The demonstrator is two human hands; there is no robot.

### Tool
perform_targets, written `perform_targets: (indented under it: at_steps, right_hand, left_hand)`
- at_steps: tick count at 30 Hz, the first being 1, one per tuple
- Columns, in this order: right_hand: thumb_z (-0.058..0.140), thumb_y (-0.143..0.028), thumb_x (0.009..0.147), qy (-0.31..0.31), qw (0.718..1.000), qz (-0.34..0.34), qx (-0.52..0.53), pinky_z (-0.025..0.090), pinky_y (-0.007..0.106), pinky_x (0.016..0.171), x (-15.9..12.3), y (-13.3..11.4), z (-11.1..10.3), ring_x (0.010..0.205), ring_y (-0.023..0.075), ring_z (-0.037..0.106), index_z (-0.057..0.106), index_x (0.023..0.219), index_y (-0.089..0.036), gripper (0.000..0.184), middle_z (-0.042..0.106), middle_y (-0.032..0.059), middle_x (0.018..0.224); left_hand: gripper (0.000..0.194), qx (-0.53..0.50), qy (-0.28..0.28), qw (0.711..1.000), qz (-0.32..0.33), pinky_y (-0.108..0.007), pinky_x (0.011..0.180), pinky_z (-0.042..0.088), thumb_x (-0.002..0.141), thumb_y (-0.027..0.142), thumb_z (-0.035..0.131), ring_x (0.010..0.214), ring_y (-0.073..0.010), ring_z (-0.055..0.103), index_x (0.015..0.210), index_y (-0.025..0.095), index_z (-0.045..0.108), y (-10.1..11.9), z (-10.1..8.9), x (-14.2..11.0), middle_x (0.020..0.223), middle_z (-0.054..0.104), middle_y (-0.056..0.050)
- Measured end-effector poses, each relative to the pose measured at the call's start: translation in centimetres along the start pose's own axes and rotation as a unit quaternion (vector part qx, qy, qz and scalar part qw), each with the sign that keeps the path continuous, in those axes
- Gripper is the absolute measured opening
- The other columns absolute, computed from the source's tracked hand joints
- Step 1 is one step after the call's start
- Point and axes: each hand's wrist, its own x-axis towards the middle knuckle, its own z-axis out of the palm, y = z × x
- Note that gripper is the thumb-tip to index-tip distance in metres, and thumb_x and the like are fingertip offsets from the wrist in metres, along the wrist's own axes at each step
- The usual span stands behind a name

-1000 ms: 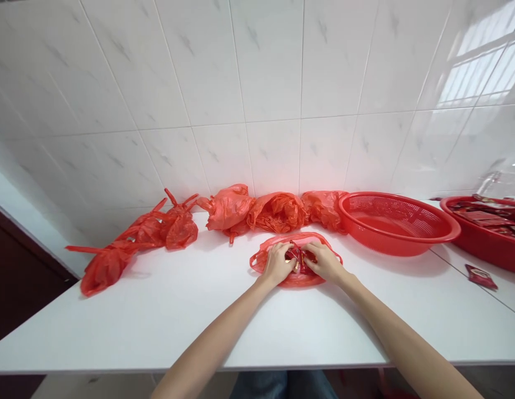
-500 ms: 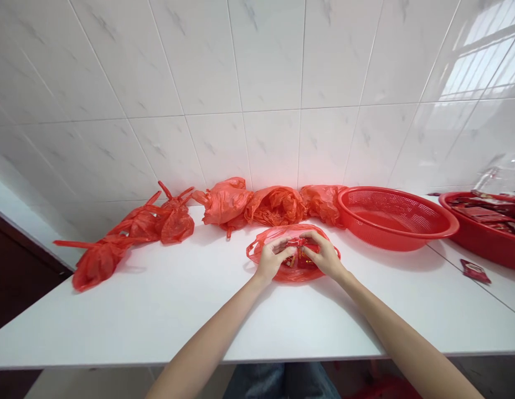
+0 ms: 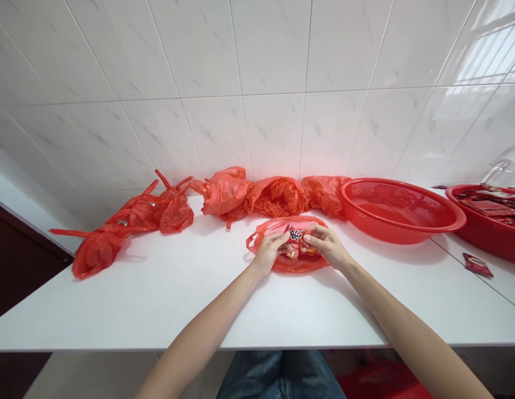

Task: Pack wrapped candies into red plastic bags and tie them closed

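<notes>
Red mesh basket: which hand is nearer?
Right. The right hand sits in front of and left of the red mesh basket; the left hand is farther left, past the right hand.

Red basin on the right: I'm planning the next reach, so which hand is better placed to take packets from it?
Probably the right hand: it lies on the basin's side of the red bag, nearer than the left hand, though both now pinch a snack packet.

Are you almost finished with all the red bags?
Partly, it seems. Done: a row of tied red plastic bags lies along the wall. In hand: the left hand and right hand hold a red packet over an open red bag. Still to go: more packets in the red tub.
</notes>
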Motion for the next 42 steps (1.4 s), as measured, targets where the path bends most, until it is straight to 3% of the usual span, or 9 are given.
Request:
perform_targets:
  at_steps: [4,7,10,17,22,24,30,36,42]
  right_hand:
    - [0.074,-0.056,0.08,0.033,0.998,-0.008,-0.043,0.06,0.035,0.072,0.0,0.0,-0.3,0.078,0.0198,0.071,0.067,0.091,-0.021,0.038,0.074,0.0044,0.091]
    - [0.062,-0.06,0.087,0.077,0.988,-0.038,-0.132,0.06,0.039,0.078,0.2,0.7,-1.0,0.089,0.0239,0.071,0.069,0.1,-0.02,0.042,0.075,0.0082,0.101]
    - [0.068,-0.054,0.084,0.103,0.973,-0.058,-0.196,0.057,0.045,0.092,0.4,1.9,-1.6,0.1,0.0269,0.069,0.07,0.102,-0.02,0.038,0.074,0.0101,0.106]
    - [0.067,-0.032,0.084,0.068,0.943,-0.096,-0.313,0.053,0.045,0.101,0.1,2.7,-1.2,0.114,0.0271,0.065,0.067,0.113,-0.021,0.031,0.07,0.0106,0.12]
    - [0.072,-0.026,0.079,-0.018,0.912,-0.113,-0.395,0.053,0.048,0.097,-0.1,2.2,-0.9,0.111,0.0302,0.066,0.066,0.125,-0.022,0.046,0.071,0.0108,0.121]
    - [0.072,-0.024,0.08,-0.052,0.884,-0.117,-0.449,0.052,0.049,0.095,0.0,2.4,-0.8,0.109,0.0309,0.067,0.065,0.127,-0.023,0.047,0.072,0.0109,0.12]
    - [0.066,-0.02,0.086,-0.024,0.878,-0.123,-0.462,0.054,0.047,0.088,0.1,2.6,-0.8,0.095,0.0286,0.069,0.071,0.111,-0.022,0.026,0.076,0.0094,0.105]
    - [0.059,-0.025,0.092,0.005,0.902,-0.137,-0.409,0.057,0.047,0.093,0.0,2.3,-0.8,0.106,0.0281,0.07,0.071,0.116,-0.026,0.027,0.075,0.0079,0.114]
    - [0.06,-0.023,0.089,0.016,0.888,-0.14,-0.438,0.049,0.054,0.105,0.1,2.5,-0.8,0.123,0.0323,0.062,0.07,0.123,-0.023,0.036,0.07,0.0122,0.128]
  left_hand:
    - [0.035,0.035,0.069,0.997,-0.005,-0.036,0.07,0.058,0.082,0.05,0.069,0.065,-0.0212,0.07,0.074,0.016,0.074,-0.2,-0.3,0.3,0.067,0.073,-0.006]
    - [0.031,0.121,0.149,0.98,0.053,-0.036,0.081,0.06,0.088,0.043,0.059,0.087,-0.0238,0.074,0.089,0.017,0.076,-0.4,-0.9,0.8,0.086,0.078,-0.008]
    - [0.023,0.192,0.18,0.96,0.098,-0.037,0.093,0.057,0.085,0.029,0.058,0.099,-0.0228,0.073,0.096,0.018,0.074,-0.6,-1.6,1.0,0.098,0.078,-0.006]
    - [0.038,0.292,0.129,0.942,0.104,-0.042,0.099,0.054,0.068,0.0,0.057,0.1,-0.0243,0.072,0.094,0.02,0.075,-1.1,-1.7,0.5,0.101,0.078,-0.006]
    - [0.037,0.506,0.052,0.852,0.127,-0.041,0.089,0.057,0.073,0.003,0.056,0.092,-0.0256,0.072,0.098,0.021,0.075,-1.3,-1.8,0.2,0.097,0.078,-0.005]
    - [0.035,0.53,0.051,0.837,0.126,-0.04,0.086,0.057,0.072,0.003,0.057,0.091,-0.0263,0.071,0.096,0.021,0.075,-1.2,-2.0,0.2,0.095,0.077,-0.006]
    - [0.032,0.531,0.096,0.83,0.139,-0.041,0.083,0.057,0.072,0.004,0.062,0.085,-0.0264,0.069,0.096,0.02,0.075,-1.3,-3.1,0.4,0.089,0.075,-0.006]
    - [0.026,0.489,0.16,0.836,0.191,-0.04,0.092,0.056,0.086,0.012,0.057,0.097,-0.0233,0.069,0.103,0.022,0.072,-0.8,-3.2,0.6,0.101,0.074,-0.006]
    - [0.037,0.487,0.118,0.844,0.193,-0.044,0.103,0.053,0.087,0.006,0.048,0.113,-0.0239,0.067,0.112,0.02,0.071,-1.3,-3.3,0.8,0.119,0.073,-0.008]
